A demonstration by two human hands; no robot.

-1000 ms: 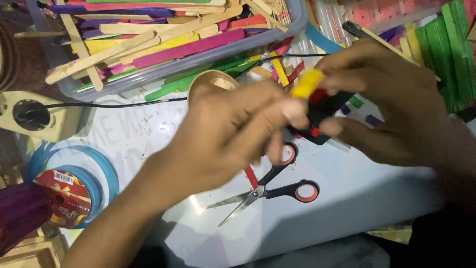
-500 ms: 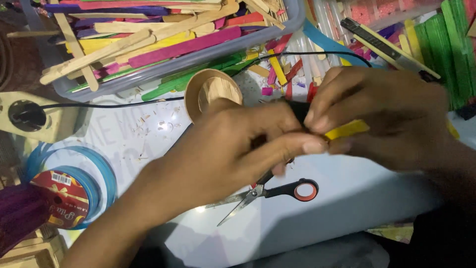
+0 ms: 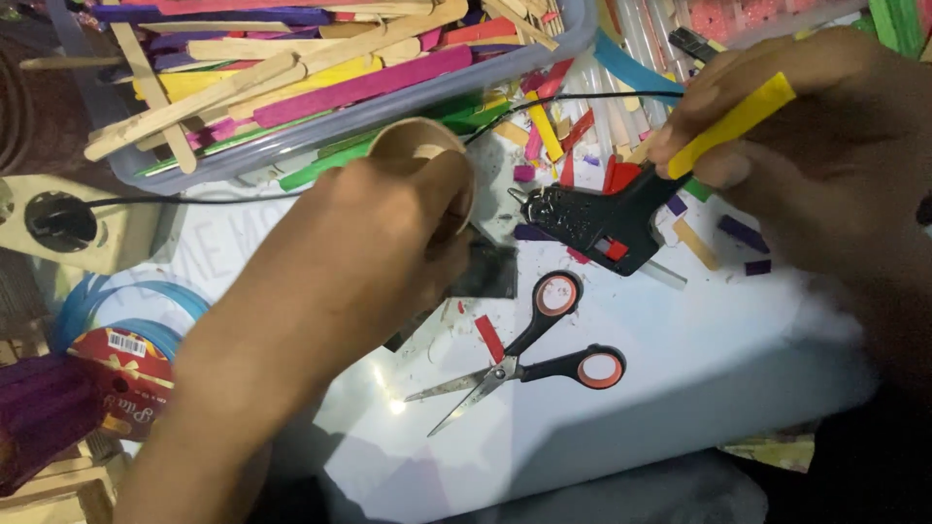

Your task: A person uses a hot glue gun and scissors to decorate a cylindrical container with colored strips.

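My left hand (image 3: 374, 243) is in the middle, its fingers closed over a round wooden cup (image 3: 413, 141) that sits just below the plastic bin. My right hand (image 3: 825, 146) is up at the right and pinches a yellow craft stick (image 3: 735, 122), which points up and to the right. Between the two hands a black hot glue gun (image 3: 592, 218) with red parts lies on the white table, nozzle pointing left. Neither hand touches it. A dark patch (image 3: 490, 272) lies beside my left fingers.
A clear plastic bin (image 3: 320, 131) full of coloured craft sticks fills the back. Black-and-orange scissors (image 3: 544, 349) lie open near the front. A blue ribbon spool (image 3: 126, 374) and a socket block (image 3: 58, 223) are at the left. Loose stick offcuts (image 3: 549, 131) and green sticks (image 3: 898, 19) lie at the back right.
Both hands were together at the glue gun with the yellow stick. My right hand has lifted the stick up and right, my left has moved onto the wooden cup, and the gun lies free.
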